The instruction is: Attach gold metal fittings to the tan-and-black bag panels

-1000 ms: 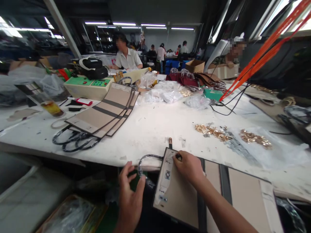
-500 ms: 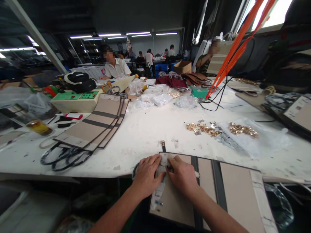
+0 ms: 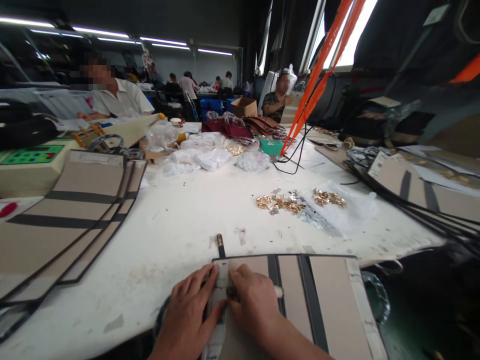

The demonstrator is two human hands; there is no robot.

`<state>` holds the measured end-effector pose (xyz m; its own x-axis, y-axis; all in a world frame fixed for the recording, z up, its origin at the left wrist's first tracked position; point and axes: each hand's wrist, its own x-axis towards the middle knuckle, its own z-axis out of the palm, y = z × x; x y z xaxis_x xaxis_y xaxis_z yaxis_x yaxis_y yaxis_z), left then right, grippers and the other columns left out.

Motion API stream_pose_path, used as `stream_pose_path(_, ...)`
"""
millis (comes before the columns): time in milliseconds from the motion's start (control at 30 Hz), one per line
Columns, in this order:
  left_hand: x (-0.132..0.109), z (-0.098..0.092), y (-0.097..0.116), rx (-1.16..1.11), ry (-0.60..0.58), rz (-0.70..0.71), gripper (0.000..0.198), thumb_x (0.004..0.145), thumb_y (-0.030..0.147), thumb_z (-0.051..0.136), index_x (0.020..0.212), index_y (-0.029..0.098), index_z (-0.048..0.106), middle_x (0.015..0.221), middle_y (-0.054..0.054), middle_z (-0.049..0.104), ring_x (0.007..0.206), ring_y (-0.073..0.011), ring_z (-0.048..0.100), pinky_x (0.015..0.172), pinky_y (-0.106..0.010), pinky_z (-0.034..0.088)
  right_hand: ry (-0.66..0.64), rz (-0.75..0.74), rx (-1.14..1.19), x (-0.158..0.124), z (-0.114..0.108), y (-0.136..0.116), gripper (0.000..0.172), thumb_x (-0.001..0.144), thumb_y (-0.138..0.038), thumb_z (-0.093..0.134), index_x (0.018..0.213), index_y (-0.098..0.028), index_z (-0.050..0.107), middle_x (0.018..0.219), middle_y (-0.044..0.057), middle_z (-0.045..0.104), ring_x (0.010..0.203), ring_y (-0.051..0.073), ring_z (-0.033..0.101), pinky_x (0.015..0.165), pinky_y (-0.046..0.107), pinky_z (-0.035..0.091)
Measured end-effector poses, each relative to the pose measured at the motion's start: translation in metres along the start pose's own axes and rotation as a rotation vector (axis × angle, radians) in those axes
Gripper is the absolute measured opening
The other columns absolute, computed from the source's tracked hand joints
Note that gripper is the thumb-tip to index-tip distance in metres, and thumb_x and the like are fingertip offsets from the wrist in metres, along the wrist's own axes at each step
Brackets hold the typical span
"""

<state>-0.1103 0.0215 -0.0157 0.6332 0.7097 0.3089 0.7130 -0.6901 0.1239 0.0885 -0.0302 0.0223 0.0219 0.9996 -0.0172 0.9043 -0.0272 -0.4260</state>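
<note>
A beige bag panel point(image 3: 333, 295) with dark cross bands lies at the table's front edge. My left hand point(image 3: 189, 305) rests flat on its left margin, fingers stretched and thumb spread. Close beside it, my right hand point(image 3: 257, 300) is closed around a small tool point(image 3: 279, 291); only a pale handle end and a bit of dark metal show, so its kind is unclear. Beyond the panel's far edge sticks out a short black strap with a gold metal end point(image 3: 220, 241). A pale strip point(image 3: 222, 274) runs along the margin between my hands.
Loose gold fittings point(image 3: 281, 202) and more on a plastic bag point(image 3: 356, 212) lie ahead. Stacked panels point(image 3: 78, 182) stand left, others point(image 3: 442, 195) right. A green box point(image 3: 272, 146) and orange strands point(image 3: 311, 95) are farther back. Two people sit across the table.
The camera view has turned to the right and come nearer to the table. Both hands keep about the same place on the panel, the right still gripping the tool.
</note>
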Motion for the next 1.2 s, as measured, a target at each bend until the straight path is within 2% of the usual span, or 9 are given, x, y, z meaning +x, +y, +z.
stream_pose_path(367,0.000,0.010,-0.010,0.012,0.017,0.014,0.066,0.098,0.051,0.060,0.160,0.036,0.042,0.160,-0.004,0.051,0.135,-0.0330,0.057,0.104,-0.048,0.051,-0.066,-0.091,0.006,0.008,0.001,0.007,0.043,0.085,-0.029,0.076,0.125,-0.026,0.062,0.113,0.004,0.070,0.094,0.028,0.071,0.078,0.036,0.056)
stream_pose_path(600,0.001,0.012,-0.011,-0.005,0.003,-0.015,0.064,0.097,0.051,0.062,0.158,0.037,0.046,0.162,-0.004,0.048,0.136,-0.0335,0.056,0.106,-0.050,0.052,-0.061,-0.110,0.014,0.009,-0.006,0.004,0.039,0.084,-0.028,0.074,0.122,-0.025,0.065,0.111,0.005,0.072,0.088,0.028,0.073,0.073,0.034,0.056)
stream_pose_path(700,0.002,0.011,-0.011,-0.030,0.012,-0.033,0.063,0.095,0.050,0.064,0.156,0.036,0.050,0.160,-0.004,0.051,0.135,-0.0334,0.057,0.105,-0.049,0.054,-0.017,-0.101,0.062,0.009,-0.021,0.014,0.023,0.086,-0.030,0.071,0.109,-0.028,0.073,0.105,0.002,0.076,0.087,0.024,0.074,0.073,0.029,0.053)
stream_pose_path(800,0.002,0.010,-0.011,-0.060,0.017,-0.055,0.063,0.094,0.048,0.065,0.154,0.037,0.052,0.155,-0.004,0.056,0.135,-0.0327,0.057,0.106,-0.049,0.053,0.135,0.021,0.100,0.012,-0.047,0.055,0.020,0.093,-0.029,0.065,0.109,-0.031,0.077,0.108,-0.001,0.079,0.099,0.021,0.074,0.083,0.026,0.052)
stream_pose_path(900,0.003,0.011,-0.010,-0.094,0.012,-0.079,0.062,0.093,0.045,0.066,0.153,0.037,0.053,0.148,-0.004,0.061,0.132,-0.0318,0.058,0.104,-0.049,0.053,0.270,0.270,0.002,0.018,-0.081,0.122,0.025,0.098,-0.034,0.063,0.119,-0.032,0.077,0.120,-0.002,0.078,0.108,0.020,0.072,0.091,0.026,0.050)
stream_pose_path(933,0.003,0.010,-0.010,-0.106,0.011,-0.085,0.062,0.093,0.044,0.067,0.153,0.037,0.053,0.146,-0.004,0.063,0.131,-0.0315,0.059,0.104,-0.049,0.053,0.263,0.385,-0.059,0.021,-0.092,0.146,0.026,0.098,-0.035,0.063,0.120,-0.033,0.077,0.124,-0.002,0.077,0.112,0.021,0.071,0.091,0.026,0.050)
stream_pose_path(1033,0.003,0.009,-0.008,-0.135,0.000,-0.104,0.064,0.091,0.042,0.068,0.153,0.036,0.053,0.143,-0.004,0.064,0.128,-0.0306,0.059,0.103,-0.048,0.052,0.255,0.556,-0.122,0.026,-0.119,0.205,0.031,0.097,-0.028,0.059,0.120,-0.024,0.079,0.124,0.008,0.076,0.112,0.028,0.070,0.088,0.032,0.051)
stream_pose_path(1100,0.004,0.006,-0.007,-0.148,-0.007,-0.112,0.064,0.091,0.041,0.069,0.153,0.035,0.054,0.143,-0.004,0.065,0.128,-0.0304,0.059,0.104,-0.047,0.052,0.239,0.608,-0.137,0.029,-0.125,0.228,0.031,0.095,-0.029,0.060,0.117,-0.022,0.081,0.122,0.012,0.077,0.109,0.029,0.071,0.084,0.033,0.051)
stream_pose_path(1200,0.003,0.003,-0.004,-0.160,-0.016,-0.121,0.064,0.091,0.040,0.069,0.153,0.034,0.053,0.143,-0.004,0.065,0.129,-0.0304,0.059,0.105,-0.047,0.051,0.216,0.649,-0.150,0.034,-0.120,0.244,0.031,0.095,-0.035,0.061,0.116,-0.025,0.081,0.120,0.012,0.077,0.106,0.029,0.072,0.079,0.032,0.050)
